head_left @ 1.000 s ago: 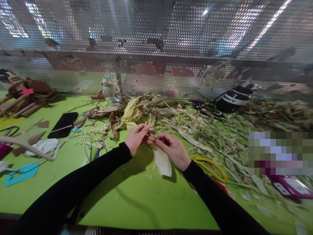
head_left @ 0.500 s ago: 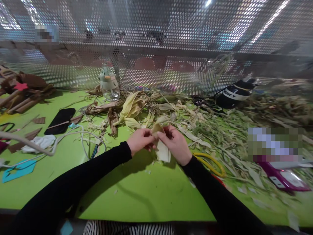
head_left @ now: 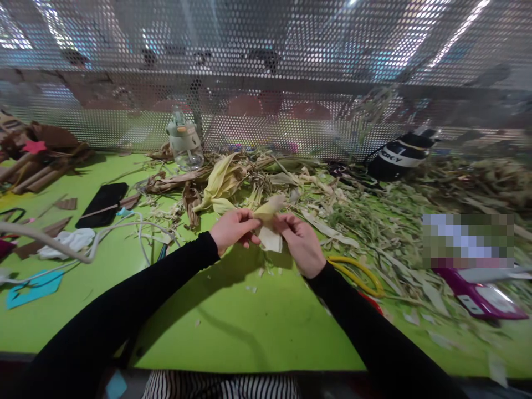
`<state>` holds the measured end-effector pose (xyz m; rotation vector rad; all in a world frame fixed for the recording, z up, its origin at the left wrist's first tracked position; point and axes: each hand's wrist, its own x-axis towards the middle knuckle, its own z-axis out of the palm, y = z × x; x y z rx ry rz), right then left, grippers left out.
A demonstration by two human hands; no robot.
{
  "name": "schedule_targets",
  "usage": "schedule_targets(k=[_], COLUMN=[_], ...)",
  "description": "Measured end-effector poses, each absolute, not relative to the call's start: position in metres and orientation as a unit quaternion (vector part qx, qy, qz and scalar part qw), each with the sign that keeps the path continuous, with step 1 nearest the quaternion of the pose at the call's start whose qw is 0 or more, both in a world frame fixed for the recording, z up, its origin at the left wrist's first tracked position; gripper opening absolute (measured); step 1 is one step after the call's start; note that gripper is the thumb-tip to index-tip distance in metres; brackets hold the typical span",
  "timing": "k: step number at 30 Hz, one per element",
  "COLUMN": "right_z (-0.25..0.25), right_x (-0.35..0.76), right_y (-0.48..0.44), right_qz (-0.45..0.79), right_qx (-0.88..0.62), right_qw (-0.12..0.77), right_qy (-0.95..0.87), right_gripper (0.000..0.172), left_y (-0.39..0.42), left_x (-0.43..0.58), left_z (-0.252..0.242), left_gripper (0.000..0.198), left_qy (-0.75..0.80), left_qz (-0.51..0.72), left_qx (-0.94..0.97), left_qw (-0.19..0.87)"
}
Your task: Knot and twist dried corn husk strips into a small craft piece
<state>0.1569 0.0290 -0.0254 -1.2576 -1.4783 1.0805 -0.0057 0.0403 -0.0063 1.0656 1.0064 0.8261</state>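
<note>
A pale corn husk (head_left: 272,238), folded over at its top, is held up just above the green table (head_left: 249,338). My left hand (head_left: 236,228) pinches its left edge between thumb and fingers. On the other side my right hand (head_left: 300,241) grips the right edge the same way, so the husk is spread between both hands. Right behind it lies a bundle of yellowish husks (head_left: 223,180) among dry leaf scraps. A yellow cable loop (head_left: 357,274) rests beside my right wrist.
Husk and leaf litter (head_left: 382,233) covers the back and right. A clear bottle (head_left: 185,141) and a black bottle (head_left: 401,158) stand near the perforated metal screen (head_left: 257,83). At left are a black phone (head_left: 102,205) and a white cable (head_left: 93,249); a magenta tool (head_left: 482,296) lies right.
The husk has been raised and its top fold now opens wider toward the right. My left hand has shifted slightly left and up, and my right fingers have moved to the husk's edge.
</note>
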Motion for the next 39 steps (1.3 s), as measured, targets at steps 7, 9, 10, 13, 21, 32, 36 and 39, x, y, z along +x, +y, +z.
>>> schedule_targets(k=[7, 9, 10, 13, 21, 32, 36, 39], right_z=[-0.024, -0.022, -0.022, -0.02, -0.017, -0.025, -0.015, 0.004], right_x=[0.157, 0.158, 0.158, 0.159, 0.159, 0.154, 0.15, 0.161], right_y=[0.032, 0.033, 0.033, 0.033, 0.033, 0.028, 0.022, 0.01], right_qz=[0.461, 0.483, 0.499, 0.543, 0.528, 0.389, 0.351, 0.434], right_qx=[-0.504, -0.499, -0.494, -0.482, -0.487, -0.511, -0.497, -0.429], right_qw=[0.451, 0.454, 0.449, 0.435, 0.431, 0.406, 0.395, 0.373], right_qy=[-0.574, -0.558, -0.553, -0.532, -0.547, -0.65, -0.688, -0.699], right_gripper=[0.035, 0.037, 0.037, 0.038, 0.037, 0.022, 0.013, 0.019], left_y=[0.041, 0.041, 0.041, 0.042, 0.043, 0.038, 0.042, 0.051], left_x=[-0.006, -0.007, -0.008, -0.01, -0.009, -0.001, -0.004, -0.008], left_z=[-0.006, -0.007, -0.008, -0.008, -0.011, -0.014, -0.02, -0.027], left_gripper=[0.009, 0.009, 0.009, 0.012, 0.015, 0.01, 0.006, 0.005], left_qy=[0.44, 0.44, 0.44, 0.441, 0.458, 0.494, 0.477, 0.515], left_qz=[0.39, 0.381, 0.375, 0.368, 0.365, 0.378, 0.379, 0.382], left_qx=[0.456, 0.479, 0.494, 0.525, 0.515, 0.567, 0.589, 0.536], left_qw=[0.668, 0.657, 0.65, 0.628, 0.625, 0.54, 0.531, 0.55])
